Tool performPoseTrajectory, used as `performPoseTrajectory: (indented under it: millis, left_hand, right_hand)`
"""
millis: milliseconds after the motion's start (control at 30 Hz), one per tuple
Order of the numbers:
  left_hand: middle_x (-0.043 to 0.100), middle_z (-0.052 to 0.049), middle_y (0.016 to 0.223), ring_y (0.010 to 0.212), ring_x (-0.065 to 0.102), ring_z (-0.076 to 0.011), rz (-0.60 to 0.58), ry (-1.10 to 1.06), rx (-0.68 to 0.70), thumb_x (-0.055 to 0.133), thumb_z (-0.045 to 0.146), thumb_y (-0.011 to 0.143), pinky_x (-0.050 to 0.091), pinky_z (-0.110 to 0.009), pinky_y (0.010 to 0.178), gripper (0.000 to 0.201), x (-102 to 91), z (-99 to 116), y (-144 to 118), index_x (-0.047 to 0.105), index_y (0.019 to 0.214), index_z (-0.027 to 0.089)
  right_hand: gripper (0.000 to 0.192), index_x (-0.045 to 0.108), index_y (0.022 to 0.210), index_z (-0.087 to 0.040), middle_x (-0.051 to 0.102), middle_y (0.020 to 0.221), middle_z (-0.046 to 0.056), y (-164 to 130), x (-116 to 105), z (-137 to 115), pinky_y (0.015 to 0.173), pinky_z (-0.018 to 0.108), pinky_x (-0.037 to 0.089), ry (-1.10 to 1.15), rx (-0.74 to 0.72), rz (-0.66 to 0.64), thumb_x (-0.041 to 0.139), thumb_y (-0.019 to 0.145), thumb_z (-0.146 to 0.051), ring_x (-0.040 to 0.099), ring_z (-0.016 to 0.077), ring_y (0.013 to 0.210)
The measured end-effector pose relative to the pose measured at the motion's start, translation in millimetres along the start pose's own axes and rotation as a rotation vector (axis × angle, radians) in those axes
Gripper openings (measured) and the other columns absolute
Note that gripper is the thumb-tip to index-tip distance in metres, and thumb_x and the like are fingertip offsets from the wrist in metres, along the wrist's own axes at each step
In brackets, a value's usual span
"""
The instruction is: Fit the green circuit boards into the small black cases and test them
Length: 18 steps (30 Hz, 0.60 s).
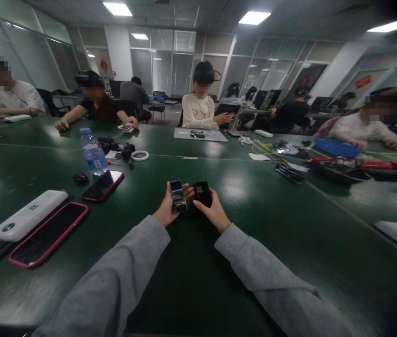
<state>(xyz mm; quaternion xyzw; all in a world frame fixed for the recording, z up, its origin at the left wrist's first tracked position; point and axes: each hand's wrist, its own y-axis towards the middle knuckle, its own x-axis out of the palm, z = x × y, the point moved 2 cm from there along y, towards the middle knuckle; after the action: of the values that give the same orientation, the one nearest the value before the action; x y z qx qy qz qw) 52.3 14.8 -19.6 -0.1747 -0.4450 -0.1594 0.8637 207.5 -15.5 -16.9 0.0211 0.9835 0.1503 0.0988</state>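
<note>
A green circuit board with a small screen (179,196) rests in my left hand (165,209), its screen end pointing away from me. My left thumb lies along its edge, and some fingers show beyond it. In my right hand (216,211) is a black plastic housing (203,193) with a rectangular window, gripped between the thumb and fingers. Both hands are close together above the green table (191,271), and the housing is just right of the board. The fingers behind the housing are mostly hidden.
To the left are a water bottle (93,152), a phone (103,186), a larger red-edged phone (49,235) and a white power bank (28,215). A tape roll (140,155) lies farther back. Cables and a blue tray (337,147) are at the right. Several people sit around the table.
</note>
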Motion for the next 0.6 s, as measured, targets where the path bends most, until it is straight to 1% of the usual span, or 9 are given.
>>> performPoseTrajectory:
  millis: [233,367,600]
  left_hand:
    - [0.061,-0.015,0.115,0.11,0.056,-0.0245,0.0,0.003,0.007,0.037,0.058,0.085,0.044,-0.038,0.093,0.057,-1.2,-0.7,1.2,0.06,0.111,0.013]
    - [0.062,-0.015,0.114,0.109,0.057,-0.0245,-0.015,0.0,0.008,0.038,0.059,0.084,0.044,-0.038,0.093,0.058,-2.8,-0.9,3.4,0.06,0.11,0.012]
    - [0.062,-0.015,0.112,0.108,0.057,-0.0244,-0.009,-0.006,0.006,0.037,0.06,0.084,0.044,-0.037,0.093,0.06,-1.0,0.1,1.0,0.06,0.11,0.011]
  right_hand:
    - [0.065,0.039,0.12,-0.02,0.053,0.115,0.009,0.8,-0.9,4.1,0.099,0.043,0.038,-0.012,-0.03,0.0,0.07,0.069,-0.045,0.051,0.0219,0.109]
    - [0.064,0.038,0.121,-0.02,0.053,0.116,0.008,0.3,-1.0,3.7,0.099,0.043,0.038,-0.016,-0.018,-0.012,0.069,0.07,-0.044,0.051,0.0215,0.11]
    - [0.064,0.038,0.12,-0.02,0.052,0.116,0.009,1.3,-0.3,2.9,0.1,0.043,0.038,-0.024,-0.014,0.001,0.069,0.069,-0.044,0.05,0.0221,0.111]
